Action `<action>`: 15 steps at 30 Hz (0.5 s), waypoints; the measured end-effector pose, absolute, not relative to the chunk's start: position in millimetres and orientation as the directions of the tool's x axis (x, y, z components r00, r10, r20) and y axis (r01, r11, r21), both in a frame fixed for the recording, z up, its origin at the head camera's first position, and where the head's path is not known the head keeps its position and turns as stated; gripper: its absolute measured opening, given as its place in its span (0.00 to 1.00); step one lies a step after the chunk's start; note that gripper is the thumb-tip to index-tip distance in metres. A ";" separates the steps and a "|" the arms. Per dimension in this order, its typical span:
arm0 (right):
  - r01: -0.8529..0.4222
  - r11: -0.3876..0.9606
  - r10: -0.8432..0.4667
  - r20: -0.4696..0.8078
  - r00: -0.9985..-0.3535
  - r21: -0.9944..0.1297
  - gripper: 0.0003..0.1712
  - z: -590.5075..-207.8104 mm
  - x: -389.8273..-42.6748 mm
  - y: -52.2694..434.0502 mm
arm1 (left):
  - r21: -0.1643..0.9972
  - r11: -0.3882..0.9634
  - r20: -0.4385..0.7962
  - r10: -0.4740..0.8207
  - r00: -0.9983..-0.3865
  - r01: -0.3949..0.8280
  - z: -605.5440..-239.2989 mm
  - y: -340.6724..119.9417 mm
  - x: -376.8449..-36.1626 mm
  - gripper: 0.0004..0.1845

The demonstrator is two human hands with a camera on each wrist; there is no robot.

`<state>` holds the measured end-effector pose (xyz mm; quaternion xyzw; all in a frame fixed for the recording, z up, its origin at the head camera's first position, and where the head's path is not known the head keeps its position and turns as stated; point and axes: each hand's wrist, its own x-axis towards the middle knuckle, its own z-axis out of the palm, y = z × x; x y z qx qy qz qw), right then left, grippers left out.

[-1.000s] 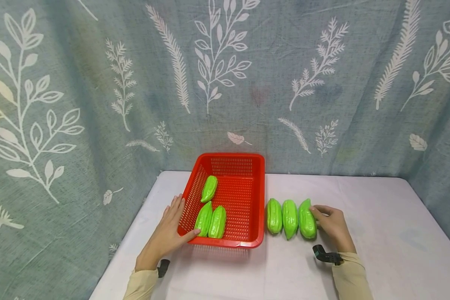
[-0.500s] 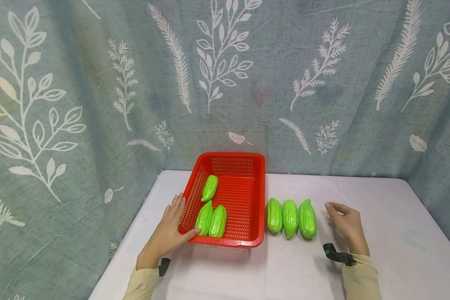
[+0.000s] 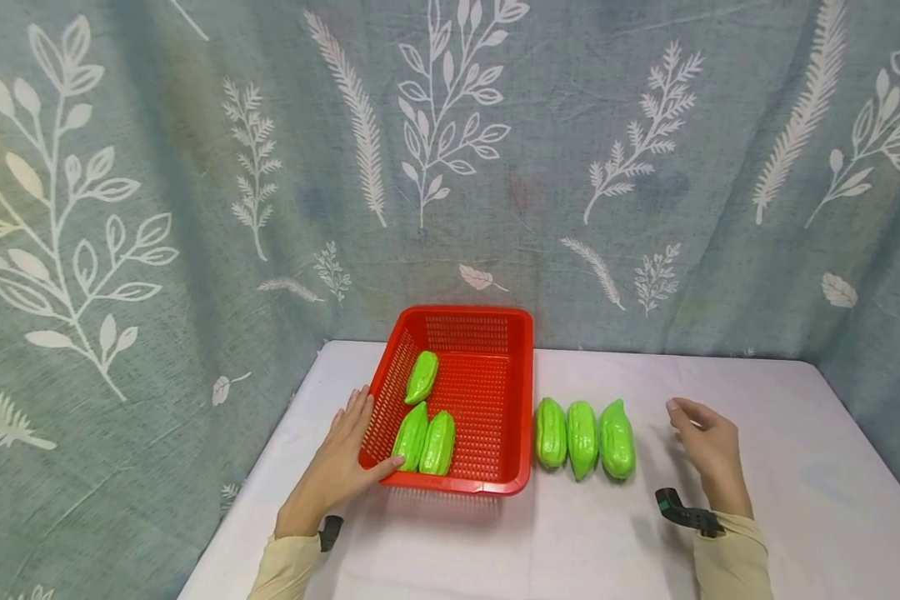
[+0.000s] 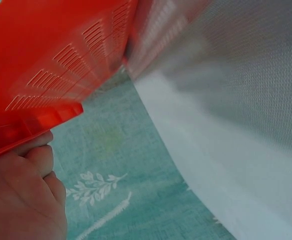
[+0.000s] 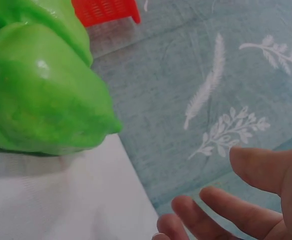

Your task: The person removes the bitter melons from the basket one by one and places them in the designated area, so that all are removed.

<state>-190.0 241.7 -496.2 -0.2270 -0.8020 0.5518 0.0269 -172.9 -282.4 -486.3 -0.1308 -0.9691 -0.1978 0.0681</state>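
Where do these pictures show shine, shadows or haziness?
Head view: highlights dot the green pods, and soft shadow falls on the white cloth under the red basket; left wrist view: the cloth looks grey at upper right, beside a hazy reddish patch; right wrist view: a whitish glare spot on the nearest green pod.

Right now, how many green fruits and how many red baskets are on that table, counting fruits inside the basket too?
Green fruits in the basket: 3
Green fruits beside the basket: 3
Red basket: 1
Total: 7
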 end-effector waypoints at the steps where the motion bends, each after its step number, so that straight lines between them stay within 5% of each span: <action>1: 0.332 0.287 0.399 -0.202 -0.894 -0.899 0.37 -495.6 -190.0 241.6 | 0.366 0.887 0.183 0.228 -0.956 0.281 -486.5 -282.2 -172.7 0.63; 15: 0.255 0.312 0.386 -0.123 -0.914 -0.915 0.36 -472.1 -183.3 223.1 | 0.346 0.889 0.200 0.243 -0.949 0.301 -488.7 -283.2 -173.8 0.62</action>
